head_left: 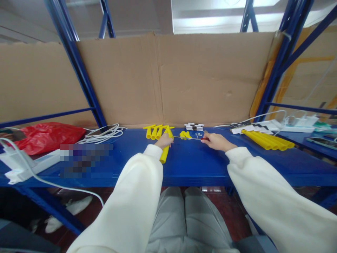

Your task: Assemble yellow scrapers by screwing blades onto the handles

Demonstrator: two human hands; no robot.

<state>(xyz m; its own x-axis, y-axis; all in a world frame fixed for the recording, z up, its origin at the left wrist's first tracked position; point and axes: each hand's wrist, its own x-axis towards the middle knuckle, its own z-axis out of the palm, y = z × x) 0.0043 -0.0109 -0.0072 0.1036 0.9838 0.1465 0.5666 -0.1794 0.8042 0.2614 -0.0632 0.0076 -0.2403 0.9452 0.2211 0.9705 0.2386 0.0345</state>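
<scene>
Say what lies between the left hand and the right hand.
In the head view, a thin-shafted, red-handled tool spans from the right hand toward the yellow tube in the left hand; small yellow pieces lie just beyond it.

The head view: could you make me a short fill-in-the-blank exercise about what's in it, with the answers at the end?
1. The left hand grips a tube whose colour is ____.
2. The screwdriver in the right hand has a ____ handle.
3. The bag lies near the picture's ____ edge.
4. The panel behind the table is made of ____.

Missing words: yellow; red; left; cardboard.
</scene>
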